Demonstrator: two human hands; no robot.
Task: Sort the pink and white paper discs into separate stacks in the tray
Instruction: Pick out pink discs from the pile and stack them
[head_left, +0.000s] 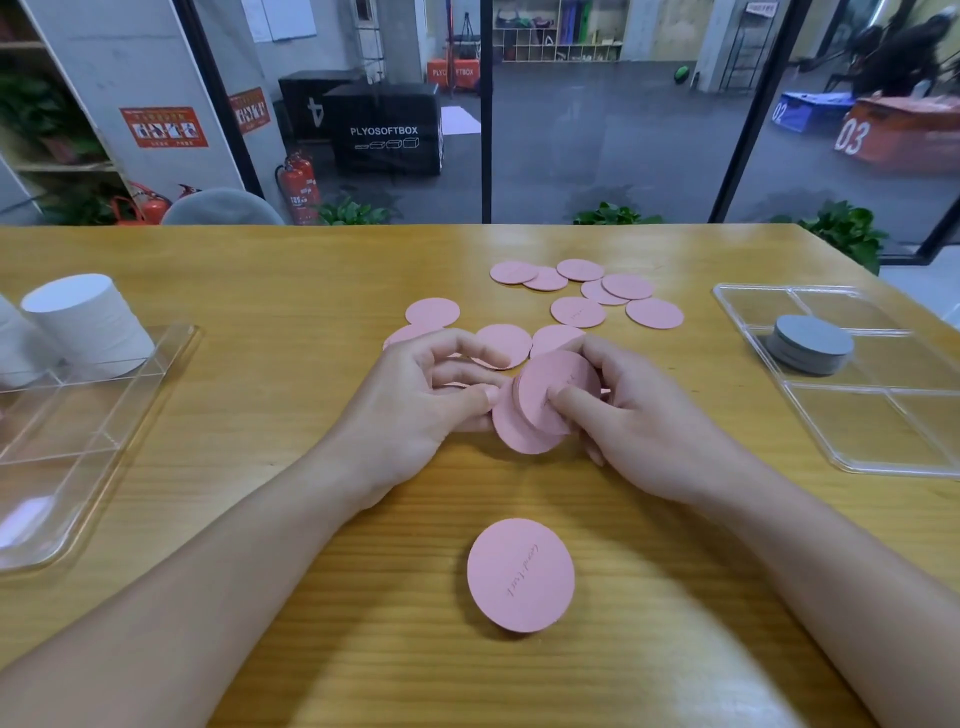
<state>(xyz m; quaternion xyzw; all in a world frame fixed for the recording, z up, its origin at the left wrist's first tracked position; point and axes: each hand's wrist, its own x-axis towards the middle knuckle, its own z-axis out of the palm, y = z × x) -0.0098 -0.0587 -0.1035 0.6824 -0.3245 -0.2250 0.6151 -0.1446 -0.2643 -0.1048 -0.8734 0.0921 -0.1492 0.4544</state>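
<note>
while both hands meet over the middle of the wooden surface (260, 291), the left hand (415, 405) and right hand (639, 415) pinch a small pink stack (540, 410) between curled fingers. loose pink discs (576, 312) lie scattered beyond, one more pink disc (521, 576) nearer the person. white stacks (88, 322) stand in the left tray (78, 467); a grey stack (810, 343) sits in the right tray (883, 441).

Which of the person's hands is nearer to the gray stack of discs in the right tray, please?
The right hand. It holds pink discs at the table's middle, on the side toward the gray stack. The left hand sits on their far side, farther away.
</note>
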